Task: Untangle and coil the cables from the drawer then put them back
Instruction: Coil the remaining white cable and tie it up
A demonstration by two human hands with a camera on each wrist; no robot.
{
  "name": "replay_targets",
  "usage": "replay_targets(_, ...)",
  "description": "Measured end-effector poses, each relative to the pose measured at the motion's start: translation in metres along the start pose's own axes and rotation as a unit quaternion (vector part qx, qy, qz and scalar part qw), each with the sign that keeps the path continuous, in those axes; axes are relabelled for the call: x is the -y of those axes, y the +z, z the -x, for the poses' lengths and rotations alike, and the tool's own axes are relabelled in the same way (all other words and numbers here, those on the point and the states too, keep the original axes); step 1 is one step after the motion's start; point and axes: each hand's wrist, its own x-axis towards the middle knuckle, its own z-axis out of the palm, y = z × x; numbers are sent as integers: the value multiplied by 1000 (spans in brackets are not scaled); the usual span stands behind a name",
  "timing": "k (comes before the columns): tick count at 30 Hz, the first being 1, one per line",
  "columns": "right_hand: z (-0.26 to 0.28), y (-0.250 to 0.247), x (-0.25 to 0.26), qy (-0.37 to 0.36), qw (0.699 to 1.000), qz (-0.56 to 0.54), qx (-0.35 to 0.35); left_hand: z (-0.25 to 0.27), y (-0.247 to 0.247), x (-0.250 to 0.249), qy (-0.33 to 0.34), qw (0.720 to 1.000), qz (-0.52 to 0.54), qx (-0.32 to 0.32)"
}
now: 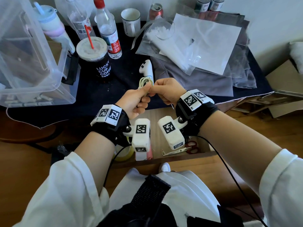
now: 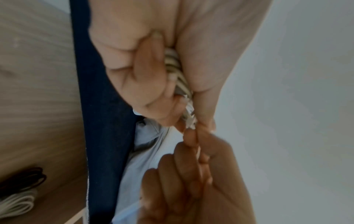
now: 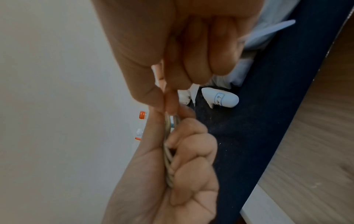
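A pale cream cable (image 1: 145,81) is wound into a small coil. My left hand (image 1: 136,100) grips the coil in its fist above the table's front edge; the strands (image 2: 175,68) run between its curled fingers and palm. My right hand (image 1: 165,90) meets it from the right and pinches the cable (image 3: 168,127) at the top of the coil with thumb and forefinger. The drawer (image 1: 165,112) stands open below both wrists. In the left wrist view a coiled black cable (image 2: 25,178) and a coiled white cable (image 2: 17,203) lie inside the drawer.
A white controller (image 1: 146,68) lies just behind the coil on the dark cloth (image 1: 124,76). Behind it stand a coffee cup (image 1: 95,58), bottles (image 1: 108,30), a mug (image 1: 130,22) and plastic bags (image 1: 196,46). A clear bin (image 1: 29,59) sits left. Scissors (image 1: 185,149) lie in the drawer.
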Motion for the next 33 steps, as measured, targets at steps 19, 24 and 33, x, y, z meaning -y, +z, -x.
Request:
replay_targets(19,2,10,-5,-65,997,-30,14,-5,-9,3,139,978,-121,-94)
replay_targets(24,2,6,0,-77,996,-34,23,-8,-4,-3,150,977,-116,-96)
replay_targets(33,-3,-19,-3,-89,994,-33,-61,-5,-11,-8,63,993,95,-33)
